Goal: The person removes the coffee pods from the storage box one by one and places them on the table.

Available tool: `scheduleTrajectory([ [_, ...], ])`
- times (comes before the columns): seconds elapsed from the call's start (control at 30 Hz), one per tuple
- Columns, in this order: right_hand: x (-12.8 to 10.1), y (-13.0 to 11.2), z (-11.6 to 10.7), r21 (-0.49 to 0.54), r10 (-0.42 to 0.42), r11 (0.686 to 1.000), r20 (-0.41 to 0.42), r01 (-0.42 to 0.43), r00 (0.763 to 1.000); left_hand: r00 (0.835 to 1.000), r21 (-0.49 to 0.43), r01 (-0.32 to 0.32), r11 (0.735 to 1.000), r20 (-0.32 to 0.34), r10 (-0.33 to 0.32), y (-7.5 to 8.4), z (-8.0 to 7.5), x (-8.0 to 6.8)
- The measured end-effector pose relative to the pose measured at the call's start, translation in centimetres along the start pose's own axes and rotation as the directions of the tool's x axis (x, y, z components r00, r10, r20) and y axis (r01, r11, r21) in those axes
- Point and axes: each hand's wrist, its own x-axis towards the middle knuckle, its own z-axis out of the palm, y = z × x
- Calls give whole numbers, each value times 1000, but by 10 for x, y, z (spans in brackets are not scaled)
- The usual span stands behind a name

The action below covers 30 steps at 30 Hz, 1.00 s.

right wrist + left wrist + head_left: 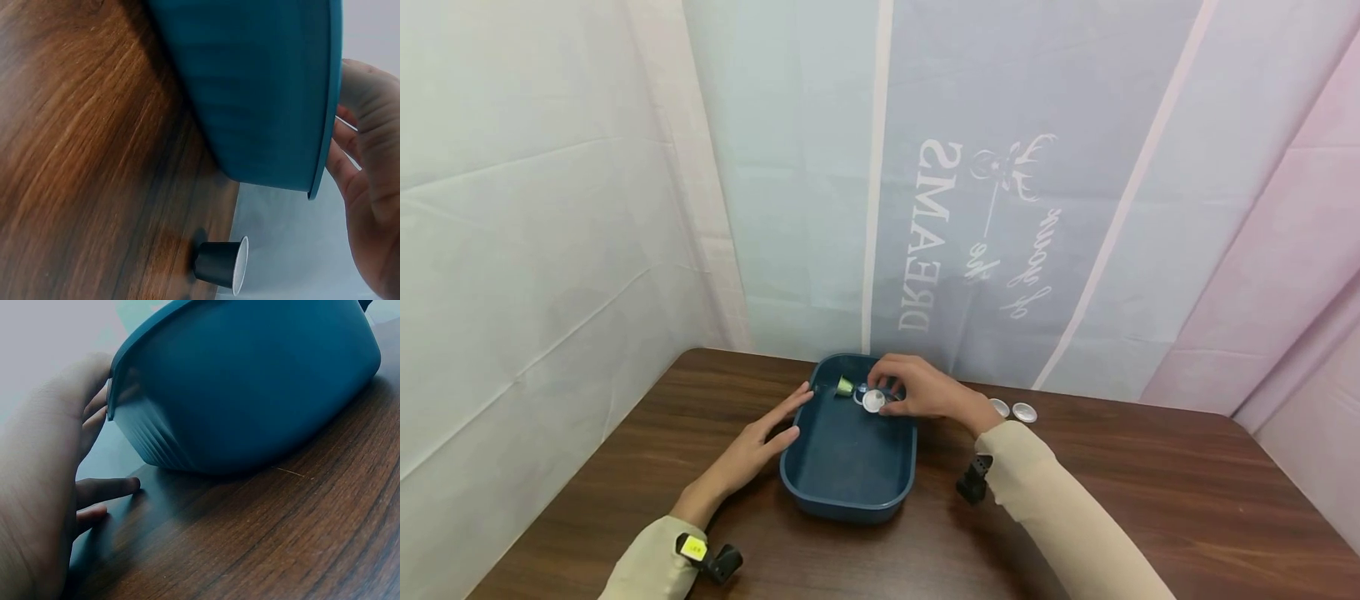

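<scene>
Lying nearest the lens, two pale sleeves, each carrying a small black wrist camera, the left one bearing a yellow sticker too small for reading. Resting flat on the wooden table, just left of the blue tub, the left hand, fingers straight and relaxed, tips touching the tub's outer wall, holding nothing. Reaching over the tub's far rim, the right hand, fingers curled and seemingly pinching a small coffee capsule with a pale foil top, inside the tub near its far end. Lying beside it in the tub, a yellow-green capsule, and perhaps another under the fingers. Waiting on the table right of the tub, two more capsules, foil up; the dark one in the right wrist view lying on its side. Judging by this, moving of capsules looking partly done. Hanging behind the tub, a backdrop showing mirrored "DREAMS" plus script too faint for reading.
</scene>
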Motion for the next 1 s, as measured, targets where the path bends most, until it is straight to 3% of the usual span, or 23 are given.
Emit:
scheduleTrajectory([
  [0.4,9,1,3,-151,52,988,167,-27,985,1000,-4,3,1000,-15,-3,-1,1,1],
  [0.73,20,0,6,-282,138,957,239,-67,961,1000,-46,12,999,6,-12,35,-4,0],
  [1.0,27,0,11,-325,200,940,269,-107,942,1000,-51,17,999,4,-16,37,-5,0],
])
